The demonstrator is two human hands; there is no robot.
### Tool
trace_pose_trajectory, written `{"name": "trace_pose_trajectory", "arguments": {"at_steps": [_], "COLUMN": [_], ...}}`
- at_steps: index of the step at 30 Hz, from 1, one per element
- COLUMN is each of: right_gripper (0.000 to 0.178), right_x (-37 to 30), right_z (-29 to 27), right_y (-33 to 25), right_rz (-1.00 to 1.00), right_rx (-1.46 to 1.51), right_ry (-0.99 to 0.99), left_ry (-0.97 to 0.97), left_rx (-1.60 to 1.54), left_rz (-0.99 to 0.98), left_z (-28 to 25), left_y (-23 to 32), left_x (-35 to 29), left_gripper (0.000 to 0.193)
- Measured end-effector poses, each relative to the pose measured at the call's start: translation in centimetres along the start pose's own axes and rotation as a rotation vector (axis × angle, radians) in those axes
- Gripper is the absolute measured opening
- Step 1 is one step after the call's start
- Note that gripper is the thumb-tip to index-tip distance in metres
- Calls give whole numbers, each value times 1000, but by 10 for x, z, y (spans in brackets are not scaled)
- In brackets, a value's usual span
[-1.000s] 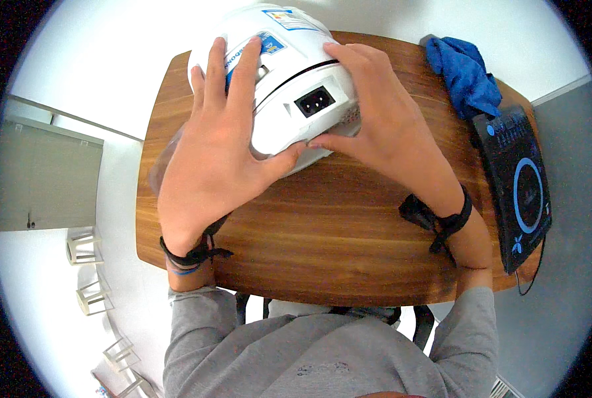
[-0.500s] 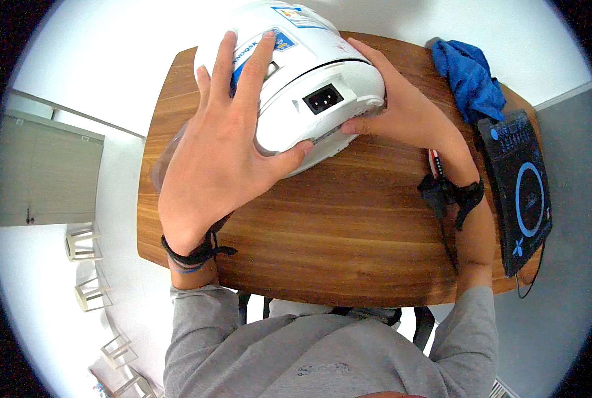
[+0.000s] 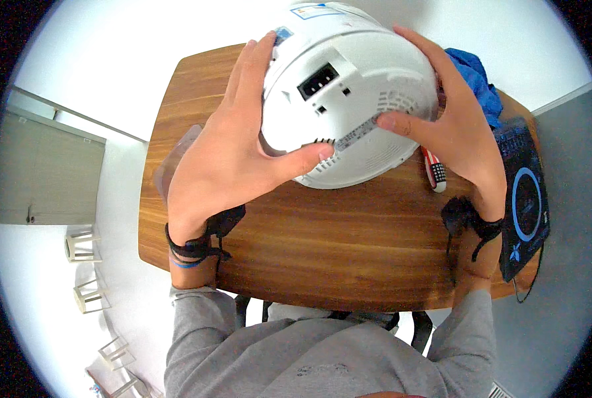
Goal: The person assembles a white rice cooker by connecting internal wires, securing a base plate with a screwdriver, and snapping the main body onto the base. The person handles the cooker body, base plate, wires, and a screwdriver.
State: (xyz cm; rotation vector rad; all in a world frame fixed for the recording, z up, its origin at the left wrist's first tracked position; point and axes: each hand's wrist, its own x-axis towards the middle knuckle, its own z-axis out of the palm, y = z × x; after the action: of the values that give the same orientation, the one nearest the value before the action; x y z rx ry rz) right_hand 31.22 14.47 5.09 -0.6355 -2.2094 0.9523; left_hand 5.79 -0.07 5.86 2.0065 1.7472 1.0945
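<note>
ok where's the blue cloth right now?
In the head view the blue cloth lies at the table's far right corner, just behind the right hand and beyond the black induction cooktop.

You have one view here, from the camera on your head, looking almost straight down. It sits close above your left hand (image 3: pixel 226 156) and right hand (image 3: pixel 458 136), which fill the upper middle around the white round appliance (image 3: pixel 349 79). The wooden table (image 3: pixel 336 245) spans the centre, your forearms enter from the lower edge, and the fisheye bends the floor toward the dark rim.
</note>
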Motion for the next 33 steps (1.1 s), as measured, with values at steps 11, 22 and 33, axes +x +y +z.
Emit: {"name": "trace_pose_trajectory", "arguments": {"at_steps": [11,22,33], "right_gripper": [95,62,116], "right_x": [-34,-29,-26], "right_z": [5,-2,8], "right_y": [-11,-9,-2], "right_rz": [-47,0,-60], "right_rx": [-118,22,-147], "right_ry": [-33,-77,-25], "left_ry": [-124,-75,-16], "left_rx": [80,123,77], "left_rz": [99,16,11], "left_z": [-5,3,5], "left_y": [3,15,4], "left_x": [-5,-5,3], "left_gripper": [129,115,121]}}
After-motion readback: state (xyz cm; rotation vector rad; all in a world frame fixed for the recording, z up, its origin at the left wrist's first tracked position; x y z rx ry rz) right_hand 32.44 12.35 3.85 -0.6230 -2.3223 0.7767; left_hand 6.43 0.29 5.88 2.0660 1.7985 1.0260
